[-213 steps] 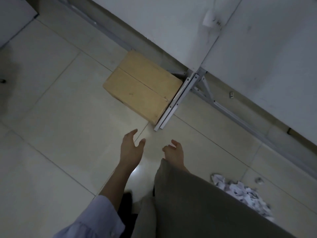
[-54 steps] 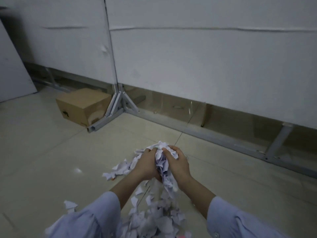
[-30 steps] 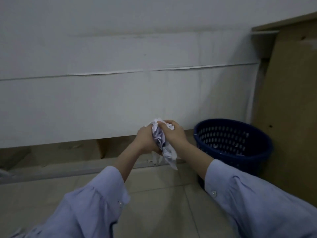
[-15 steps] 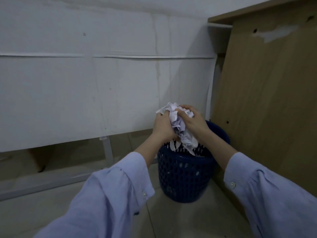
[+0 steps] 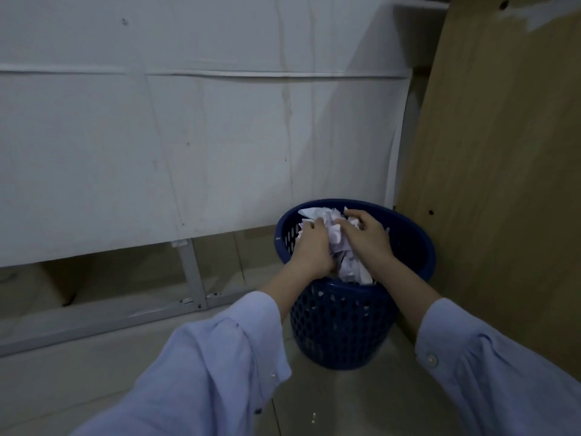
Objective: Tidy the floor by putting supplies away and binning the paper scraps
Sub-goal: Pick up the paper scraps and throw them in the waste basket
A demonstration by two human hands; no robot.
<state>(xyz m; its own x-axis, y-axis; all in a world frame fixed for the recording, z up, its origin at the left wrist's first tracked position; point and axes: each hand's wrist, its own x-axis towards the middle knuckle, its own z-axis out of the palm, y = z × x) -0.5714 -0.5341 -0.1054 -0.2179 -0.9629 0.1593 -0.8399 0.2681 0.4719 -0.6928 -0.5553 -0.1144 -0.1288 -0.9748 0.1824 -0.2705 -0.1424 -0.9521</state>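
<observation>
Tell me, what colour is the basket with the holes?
The basket is dark blue, its wall dotted with rows of small holes. The head view shows it.

left hand (image 5: pixel 312 248): fingers (image 5: pixel 311 226) curled, gripping | right hand (image 5: pixel 367 239): fingers curled, gripping

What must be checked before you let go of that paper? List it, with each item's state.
1. Paper wad over the bin mouth: ok.
2. Left hand and right hand both grip the wad: ok.
3. Bin upright on the floor: ok.
4. Room left inside bin: cannot tell, hands and paper hide it.
5. Floor before bin free of bits: not ok, white specks lie there.
</observation>
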